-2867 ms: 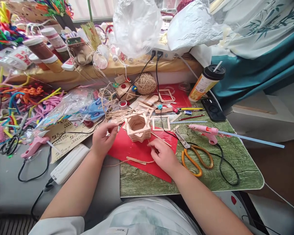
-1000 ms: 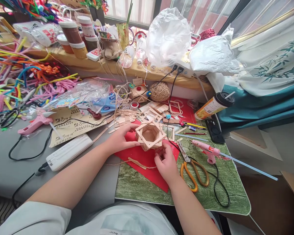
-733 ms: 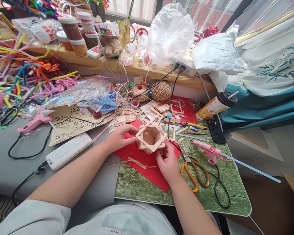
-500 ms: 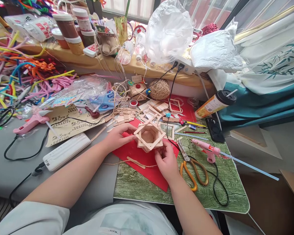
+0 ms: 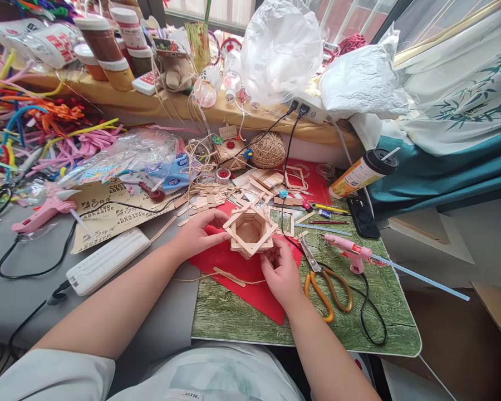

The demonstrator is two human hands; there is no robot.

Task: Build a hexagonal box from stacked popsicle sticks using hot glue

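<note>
Between my hands is a hollow pot built of stacked wooden craft sticks (image 5: pixel 253 250), its opening facing up toward me. The fingers and thumb of my left hand (image 5: pixel 198 234) are closed against its left side. My right hand (image 5: pixel 281 272) grips its lower right side with bent fingers, the fingertips partly hidden. Under the pot lies a red sheet (image 5: pixel 271 306). A loose craft stick (image 5: pixel 229 277) and a length of twine rest on that sheet, in front of the pot.
Orange-handled scissors (image 5: pixel 334 292) and a pink glue gun (image 5: pixel 350 250) lie to the right. A white power bank (image 5: pixel 108 262) and another pink glue gun (image 5: pixel 45 214) are at left. Loose sticks (image 5: pixel 211 197), a twine ball (image 5: pixel 268 150) and a lidded cup (image 5: pixel 365 172) stand behind.
The whole view has shifted slightly, so everything appears a little further left. Both hands keep hold of the craft-stick pot in nearly the same place.
</note>
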